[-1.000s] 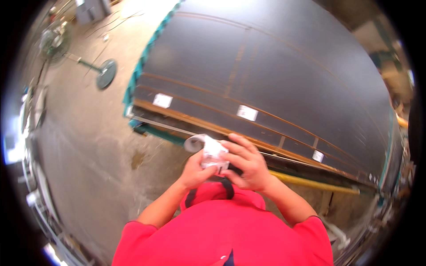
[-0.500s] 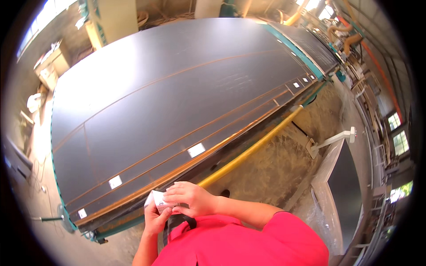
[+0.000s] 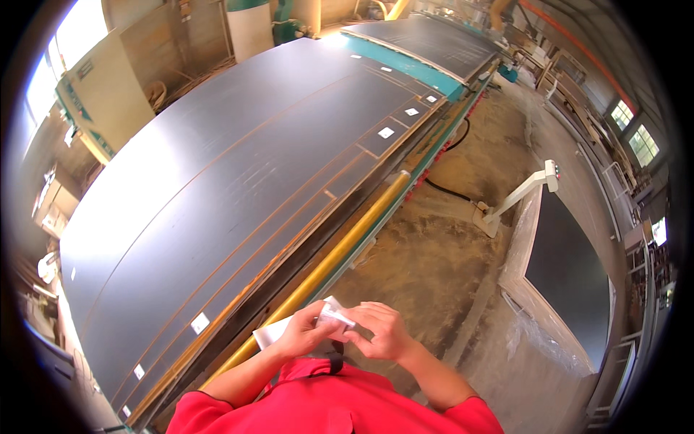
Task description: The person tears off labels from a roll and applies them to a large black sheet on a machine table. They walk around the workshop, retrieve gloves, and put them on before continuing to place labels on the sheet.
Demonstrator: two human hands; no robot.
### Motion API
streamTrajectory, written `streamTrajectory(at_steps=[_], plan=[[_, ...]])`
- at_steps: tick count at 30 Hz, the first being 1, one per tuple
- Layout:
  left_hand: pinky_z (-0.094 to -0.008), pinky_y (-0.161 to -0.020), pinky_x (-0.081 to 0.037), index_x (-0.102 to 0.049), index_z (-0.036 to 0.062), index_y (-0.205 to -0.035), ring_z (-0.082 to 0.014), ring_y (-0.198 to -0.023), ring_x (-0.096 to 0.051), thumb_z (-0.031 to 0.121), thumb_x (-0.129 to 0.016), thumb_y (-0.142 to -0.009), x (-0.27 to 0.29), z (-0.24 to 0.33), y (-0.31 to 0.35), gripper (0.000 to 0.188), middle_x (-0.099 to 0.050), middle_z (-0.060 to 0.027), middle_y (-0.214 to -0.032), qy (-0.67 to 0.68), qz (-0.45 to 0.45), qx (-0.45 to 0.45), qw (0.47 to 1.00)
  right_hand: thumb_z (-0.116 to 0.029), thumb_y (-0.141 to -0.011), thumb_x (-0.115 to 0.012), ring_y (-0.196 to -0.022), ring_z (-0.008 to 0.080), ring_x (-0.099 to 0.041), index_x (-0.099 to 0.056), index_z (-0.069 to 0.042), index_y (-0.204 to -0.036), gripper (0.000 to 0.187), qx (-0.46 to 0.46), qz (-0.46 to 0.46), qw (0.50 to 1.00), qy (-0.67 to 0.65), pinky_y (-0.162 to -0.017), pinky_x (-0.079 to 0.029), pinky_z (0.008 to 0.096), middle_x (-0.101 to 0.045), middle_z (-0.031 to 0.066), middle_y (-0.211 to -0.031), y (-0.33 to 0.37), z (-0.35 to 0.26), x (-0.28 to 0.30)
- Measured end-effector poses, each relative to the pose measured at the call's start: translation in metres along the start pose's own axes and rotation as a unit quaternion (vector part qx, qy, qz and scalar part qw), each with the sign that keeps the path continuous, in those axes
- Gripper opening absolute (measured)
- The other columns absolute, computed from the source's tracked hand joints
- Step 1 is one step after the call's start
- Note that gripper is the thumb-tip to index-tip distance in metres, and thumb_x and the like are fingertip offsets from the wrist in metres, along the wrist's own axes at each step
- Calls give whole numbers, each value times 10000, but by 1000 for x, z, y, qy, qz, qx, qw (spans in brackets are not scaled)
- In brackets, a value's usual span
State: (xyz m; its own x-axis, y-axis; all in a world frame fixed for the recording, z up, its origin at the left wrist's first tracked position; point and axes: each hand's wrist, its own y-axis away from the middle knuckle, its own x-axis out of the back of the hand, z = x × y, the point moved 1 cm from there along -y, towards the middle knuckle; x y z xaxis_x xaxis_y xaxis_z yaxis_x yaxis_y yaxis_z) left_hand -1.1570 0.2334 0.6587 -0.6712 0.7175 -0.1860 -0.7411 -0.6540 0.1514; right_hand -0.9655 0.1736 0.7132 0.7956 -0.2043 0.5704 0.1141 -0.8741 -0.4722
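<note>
In front of my red shirt, my left hand (image 3: 303, 334) is closed round white paper labels (image 3: 334, 318) with small dark print; a white strip (image 3: 272, 331) sticks out behind its wrist. My right hand (image 3: 382, 333) is beside it, its thumb and fingers pinched at the right edge of the labels. Ahead lies a large dark grey panel (image 3: 238, 159) on a machine table, with brown cut lines dividing it. White labels lie on several of its strips, such as one near label (image 3: 200, 322) and a far label (image 3: 386, 133).
A yellow rail (image 3: 340, 249) runs along the table's near edge. On the right stand a white control post (image 3: 520, 195) and a dark sheet stack (image 3: 567, 271) with plastic wrap. A black cable (image 3: 448, 189) crosses the dusty floor (image 3: 426, 253). Another dark panel (image 3: 426, 43) lies beyond the teal beam.
My view has turned and shifted right along the panel. Both hands have moved right with the labels, and my right hand has gone from over them to their right edge.
</note>
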Motion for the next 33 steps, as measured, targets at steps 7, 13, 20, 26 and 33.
streamTrajectory(at_steps=[7, 13, 20, 26, 33], plan=[[-238, -675, -450, -635, 23, -973, -48, -765, -524, 262, -632, -934, -36, 10, -156, 242, -611, 17, -834, -9, -41, 35, 998, -94, -723, -707, -778, 280, -670, -695, -59, -952, 232, -49, -9, 996, 72, -818, -530, 404, -693, 88, -831, -33, 111, 79], [-250, -652, -475, -664, 29, -912, -69, -738, -583, 266, -637, -926, -12, 2, -302, 239, -645, -7, -804, 7, 12, 6, 1000, -150, -740, -720, -760, 284, -665, -688, -57, -916, 201, -53, -93, 992, 70, -821, -530, 409, -685, 88, -803, -130, 227, 118], [-237, -670, -475, -666, 2, -952, -84, -781, -581, 282, -656, -912, 2, 47, -446, 283, -618, -2, -820, 75, 17, 0, 997, -110, -763, -704, -749, 241, -669, -685, -56, -860, 112, -68, -82, 994, 25, -768, -538, 366, -688, 101, -806, -239, 327, 182], [-256, -675, -482, -678, 2, -922, -101, -740, -609, 173, -706, -852, 12, 80, -537, 187, -648, -46, -811, -57, 68, 1, 996, -54, -804, -699, -799, 132, -652, -668, -16, -834, 58, -372, -101, 851, -356, -734, -522, 268, -704, 91, -912, -305, 452, 228], [-242, -623, -513, -651, -39, -888, -102, -672, -657, 85, -667, -866, -4, 65, -617, 126, -686, -68, -818, 47, 269, 104, 956, -90, -868, -635, -697, 74, -540, -624, -37, -874, 55, -290, 220, 885, -291, -637, -448, 228, -604, 5, -772, -446, 758, 319]])
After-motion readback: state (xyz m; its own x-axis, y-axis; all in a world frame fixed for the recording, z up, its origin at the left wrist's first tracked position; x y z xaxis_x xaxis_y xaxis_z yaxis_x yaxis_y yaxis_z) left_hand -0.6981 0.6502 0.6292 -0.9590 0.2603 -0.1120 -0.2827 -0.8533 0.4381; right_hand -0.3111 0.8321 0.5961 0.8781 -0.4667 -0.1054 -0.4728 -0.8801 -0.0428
